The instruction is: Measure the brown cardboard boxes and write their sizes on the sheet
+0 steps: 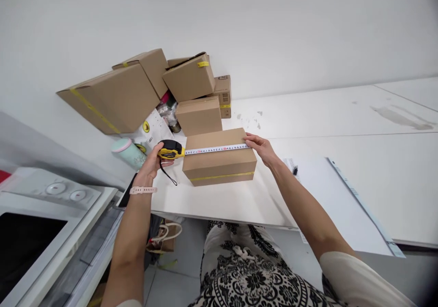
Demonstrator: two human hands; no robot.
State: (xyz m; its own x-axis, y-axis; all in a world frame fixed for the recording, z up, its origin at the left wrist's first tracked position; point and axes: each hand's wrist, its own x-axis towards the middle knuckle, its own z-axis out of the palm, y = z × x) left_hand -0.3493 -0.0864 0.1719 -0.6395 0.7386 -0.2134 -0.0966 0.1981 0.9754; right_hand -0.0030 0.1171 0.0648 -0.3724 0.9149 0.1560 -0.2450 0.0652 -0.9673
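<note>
A closed cardboard box (219,165) lies on the white table, with a strip of yellow tape low along its near side. Across its top runs the white blade of a tape measure (171,149), whose case is yellow and black. My left hand (153,160) grips that case just off the box's left end, and a black wrist strap hangs below it. At the box's right end my right hand (260,147) pinches the end of the blade against the edge. The fingertips of the right hand partly hide the blade's tip.
Several more cardboard boxes (198,115) stand stacked behind and to the left, near the wall. A mint-green bottle (128,153) leans beside my left hand. Right of the box lie a notepad with a pen (295,170) and a large white sheet (337,206). A microwave (41,225) is lower left.
</note>
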